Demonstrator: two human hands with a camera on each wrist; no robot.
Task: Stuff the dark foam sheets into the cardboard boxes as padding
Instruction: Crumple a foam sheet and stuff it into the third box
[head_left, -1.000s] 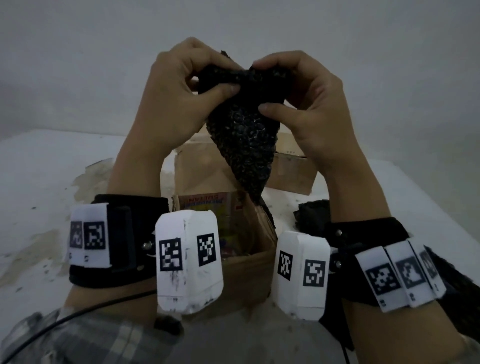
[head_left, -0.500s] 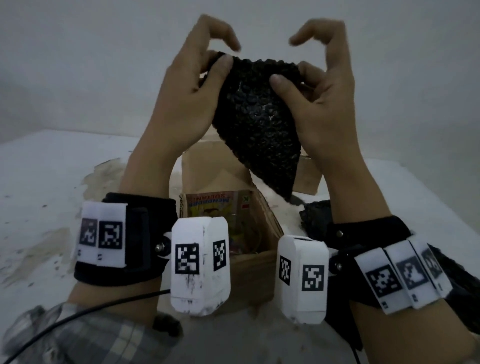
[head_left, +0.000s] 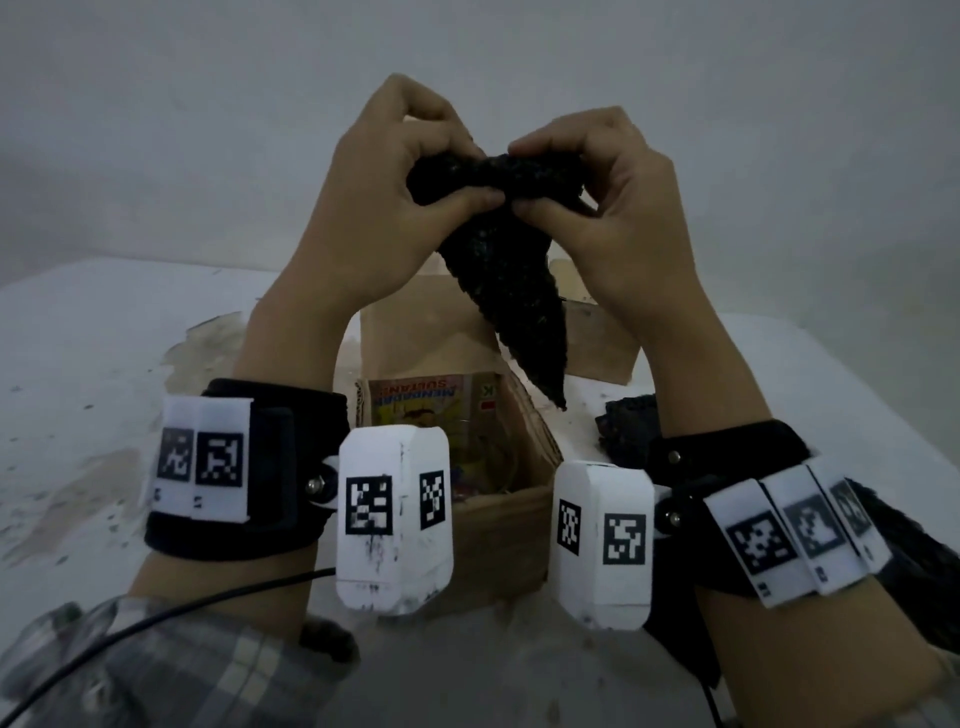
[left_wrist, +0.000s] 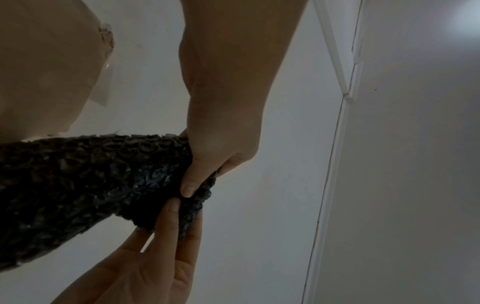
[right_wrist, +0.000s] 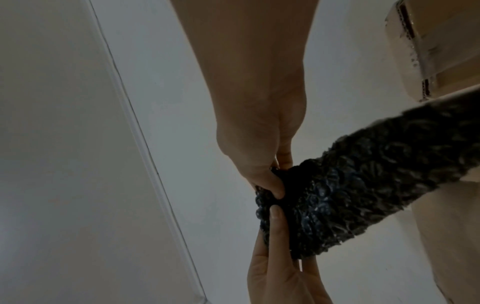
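Note:
A dark, bubbly foam sheet (head_left: 511, 291) hangs in the air, bunched at its top edge, its pointed tail dangling down. My left hand (head_left: 462, 174) and right hand (head_left: 540, 176) pinch that bunched top side by side, thumbs in front, fingers curled over. Below the tail stands an open cardboard box (head_left: 498, 525) with a colourful packet (head_left: 441, 415) inside. In the left wrist view the left hand (left_wrist: 168, 224) grips the sheet (left_wrist: 91, 174) from below. The right wrist view shows the right hand (right_wrist: 275, 232) on the sheet (right_wrist: 363, 185) the same way.
A second cardboard box (head_left: 602, 343) stands behind the first, to the right. More dark foam sheets (head_left: 628, 431) lie on the white table (head_left: 104, 338) at the right, reaching to the right edge. A pale wall rises behind.
Half a second ago the fingers were lifted and the sheet spread wider between the thumbs. Now all fingers have curled down and the top edge is bunched tight again.

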